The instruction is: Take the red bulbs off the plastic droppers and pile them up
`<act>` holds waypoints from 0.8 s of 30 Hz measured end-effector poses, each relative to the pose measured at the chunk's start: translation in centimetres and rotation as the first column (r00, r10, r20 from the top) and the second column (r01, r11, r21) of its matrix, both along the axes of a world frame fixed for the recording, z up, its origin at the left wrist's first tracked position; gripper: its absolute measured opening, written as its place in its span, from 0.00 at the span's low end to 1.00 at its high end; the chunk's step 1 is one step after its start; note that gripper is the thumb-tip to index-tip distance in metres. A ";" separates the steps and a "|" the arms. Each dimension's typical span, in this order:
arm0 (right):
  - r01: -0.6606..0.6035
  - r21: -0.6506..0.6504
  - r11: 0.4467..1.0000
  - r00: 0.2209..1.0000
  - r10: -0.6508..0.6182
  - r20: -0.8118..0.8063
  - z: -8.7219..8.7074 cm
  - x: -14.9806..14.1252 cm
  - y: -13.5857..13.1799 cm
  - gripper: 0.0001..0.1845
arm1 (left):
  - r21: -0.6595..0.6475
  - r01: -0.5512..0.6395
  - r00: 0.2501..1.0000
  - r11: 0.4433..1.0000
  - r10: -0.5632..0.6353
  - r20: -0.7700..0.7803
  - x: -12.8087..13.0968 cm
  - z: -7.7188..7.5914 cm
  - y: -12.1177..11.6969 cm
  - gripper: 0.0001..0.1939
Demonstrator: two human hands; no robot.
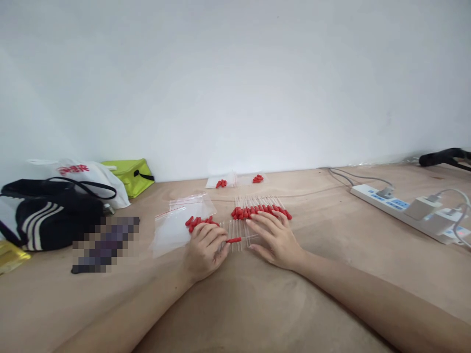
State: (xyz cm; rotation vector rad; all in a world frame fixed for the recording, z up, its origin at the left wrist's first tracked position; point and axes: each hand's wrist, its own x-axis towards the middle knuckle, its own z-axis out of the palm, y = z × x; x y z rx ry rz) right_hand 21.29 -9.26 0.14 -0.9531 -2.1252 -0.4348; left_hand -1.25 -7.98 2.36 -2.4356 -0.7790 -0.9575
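Observation:
My left hand is closed, thumb and fingers pinching the red rubber bulb of a glass dropper. The dropper's thin clear tube points right, toward my right hand. That hand is open, its fingers spread over the table and the thumb apart from the index finger. Beneath and between the hands lie several bare glass tubes side by side. Just beyond my right fingers is a row of glass droppers with red bulbs, bulbs toward me. Loose red rubber bulbs lie by my left fingers, partly hidden by them.
Clear zip bags lie left of the bulbs. Farther back, small bags hold red bulbs. A black bag, a white plastic bag and a green bag stand left. A power strip with plugs and cables lies right.

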 end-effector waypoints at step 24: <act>-0.120 -0.042 0.992 0.991 0.123 0.054 0.0 -1.0 0.1 0.10 | -0.235 0.165 0.982 0.958 -0.182 -0.054 0.4 0.1 0.1 0.10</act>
